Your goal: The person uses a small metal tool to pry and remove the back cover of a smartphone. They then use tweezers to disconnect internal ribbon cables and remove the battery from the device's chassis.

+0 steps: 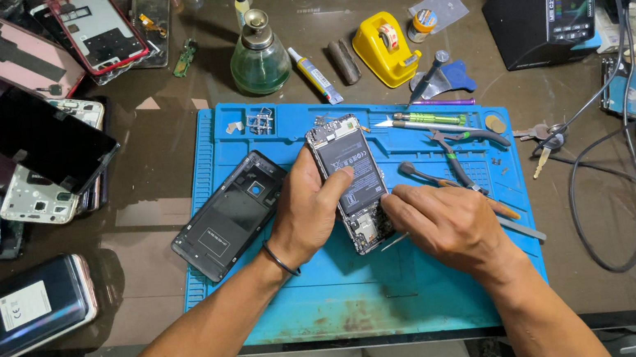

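**Opened phone held over the blue mat**

Left hand (307, 209) wrapped around the opened phone (352, 182), thumb laid across the battery face, fingers curled behind its left edge. Right hand (444, 223) closed just beside the phone's near right corner, pinching a thin metal tool (395, 240) whose tip touches the lower edge of the phone. Dark band around the left wrist.

Phone with back cover off, tilted slightly, near end lifted by the grip: black battery filling the middle, pale label patches on it, grey circuit parts and metal shields exposed at the far end, more bare board at the near end. Held above the centre of the blue work mat (335, 300).

To the left on the mat, just beside the left hand, a black phone frame (228, 216) lying flat. To the right, pliers (456, 155), a green-handled tool (426, 118) and a wooden-handled tool (434, 179). Beyond the mat's far edge, a green glass bottle (259, 58), a small glue tube (315, 75) and a yellow tape holder (385, 49). Far left, a heap of phones and back covers (30, 136). Far right, a black station with a small screen (556, 16) and loose cables (626, 185).
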